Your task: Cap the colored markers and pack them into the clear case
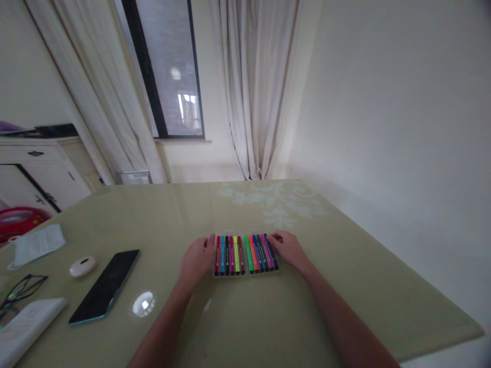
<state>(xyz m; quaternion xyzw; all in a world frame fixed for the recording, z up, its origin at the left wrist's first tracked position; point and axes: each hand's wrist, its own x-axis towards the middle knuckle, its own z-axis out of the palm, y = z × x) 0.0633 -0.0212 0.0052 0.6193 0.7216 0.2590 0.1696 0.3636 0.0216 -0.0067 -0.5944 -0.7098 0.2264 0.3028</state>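
A clear flat case of several coloured marker pens (245,254) lies on the olive-green table (268,317) in front of me. My left hand (196,261) rests against the case's left edge, fingers curled along its side. My right hand (288,249) lies at the case's right edge, with its fingertips on the top right corner by the dark blue pen. Both hands touch the case, which lies flat on the table.
To the left lie a black phone (105,292), a small white oval object (82,266), glasses (21,290), a white box (26,324) and a folded paper (38,244). A white wall runs along the table's right edge; curtains and a window stand behind.
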